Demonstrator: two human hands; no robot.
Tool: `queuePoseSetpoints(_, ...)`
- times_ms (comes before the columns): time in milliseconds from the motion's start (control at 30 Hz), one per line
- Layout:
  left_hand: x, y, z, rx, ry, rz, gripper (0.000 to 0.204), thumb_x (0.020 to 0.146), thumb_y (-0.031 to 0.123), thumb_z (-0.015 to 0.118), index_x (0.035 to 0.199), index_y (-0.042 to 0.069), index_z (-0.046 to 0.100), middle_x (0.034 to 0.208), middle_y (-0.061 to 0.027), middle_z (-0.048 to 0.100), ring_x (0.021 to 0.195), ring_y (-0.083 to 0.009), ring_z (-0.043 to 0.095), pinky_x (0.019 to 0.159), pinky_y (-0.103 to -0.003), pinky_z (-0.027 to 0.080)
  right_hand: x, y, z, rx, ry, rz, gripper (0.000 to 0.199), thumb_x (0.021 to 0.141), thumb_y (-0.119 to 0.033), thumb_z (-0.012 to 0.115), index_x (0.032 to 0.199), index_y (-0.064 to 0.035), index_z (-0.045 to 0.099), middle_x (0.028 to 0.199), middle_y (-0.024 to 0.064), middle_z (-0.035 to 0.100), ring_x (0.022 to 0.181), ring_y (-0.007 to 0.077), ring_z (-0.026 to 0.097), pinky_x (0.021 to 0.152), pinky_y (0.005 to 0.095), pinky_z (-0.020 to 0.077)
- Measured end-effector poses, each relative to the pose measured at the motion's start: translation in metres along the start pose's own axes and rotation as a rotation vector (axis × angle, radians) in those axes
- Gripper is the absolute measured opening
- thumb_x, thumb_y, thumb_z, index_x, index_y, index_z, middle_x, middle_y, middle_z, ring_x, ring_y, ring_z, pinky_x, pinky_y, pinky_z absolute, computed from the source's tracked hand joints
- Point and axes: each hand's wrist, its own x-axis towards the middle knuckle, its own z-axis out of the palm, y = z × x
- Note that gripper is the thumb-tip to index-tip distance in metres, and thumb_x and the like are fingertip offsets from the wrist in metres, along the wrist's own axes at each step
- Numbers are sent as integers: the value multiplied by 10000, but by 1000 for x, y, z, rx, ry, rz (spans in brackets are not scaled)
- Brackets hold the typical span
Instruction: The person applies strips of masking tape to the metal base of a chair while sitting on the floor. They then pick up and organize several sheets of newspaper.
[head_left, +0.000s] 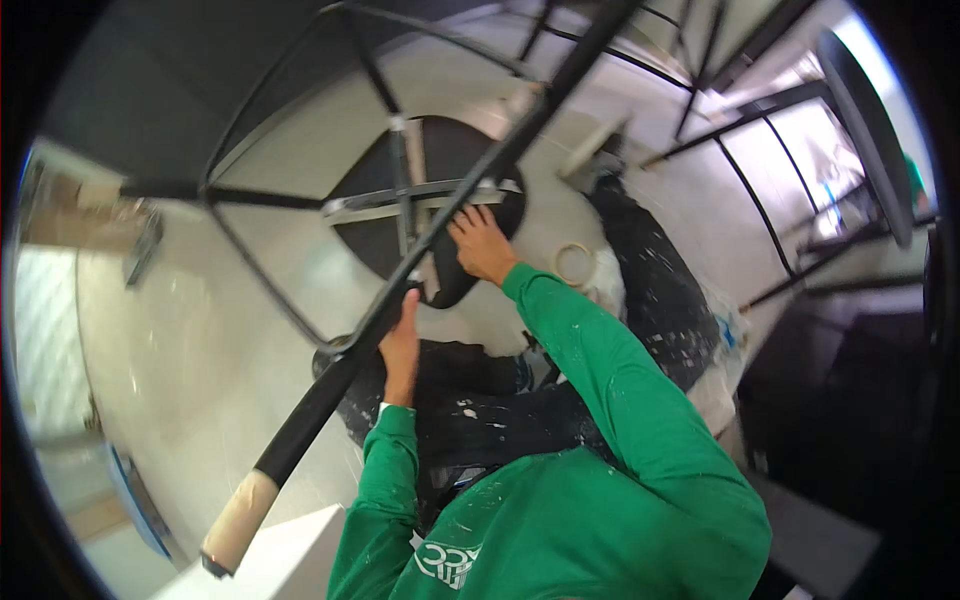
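Observation:
An upside-down stool stands before me, its black seat [465, 285] low and its dark legs and ring-shaped footrest spreading upward. One black leg [330, 385] with a tan tip crosses the view diagonally, close to the camera. Metal strips and pale tape cross the seat's underside. My right hand [483, 245] lies on the seat's underside with its fingers spread, holding nothing. My left hand [402, 350] is beside the diagonal leg near the seat's edge. One digit points upward; the leg hides the other fingers, so its grip cannot be made out.
A roll of tape [574, 264] lies right of the seat, by my paint-spattered dark trouser leg [655, 280]. More dark-framed seating [780, 170] stands at right. A white box-like surface [285, 550] is at lower left, and a small grey metal piece [145, 248] lies far left.

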Motion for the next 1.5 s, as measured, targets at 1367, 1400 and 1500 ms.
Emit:
queuePoseSetpoints(1367, -54, 51, 101, 14, -462, -159, 429, 1062, 257, 551, 1419, 30, 482, 1373, -179, 583, 1239, -292, 598, 1026, -401, 484, -504, 67, -413, 270, 716, 1285, 242, 954, -99, 647, 1135, 45, 717, 1103, 135, 723, 981, 233, 695, 882, 318, 519)
queuePoseSetpoints(1400, -56, 57, 103, 7, -468, -161, 429, 1062, 257, 551, 1419, 30, 482, 1373, -179, 583, 1239, -292, 598, 1026, -401, 484, -495, 55, -416, 260, 716, 1286, 242, 954, -99, 647, 1135, 45, 717, 1103, 135, 723, 981, 233, 695, 882, 318, 519)
queuePoseSetpoints(1500, -67, 90, 116, -19, -579, -45, 500, 1058, 359, 542, 1430, 32, 480, 1378, -191, 579, 1246, -308, 596, 1038, -408, 483, -446, 23, -413, 287, 779, 1036, 219, 934, -44, 638, 1123, 9, 734, 1157, 130, 705, 1062, 261, 669, 932, 365, 520)
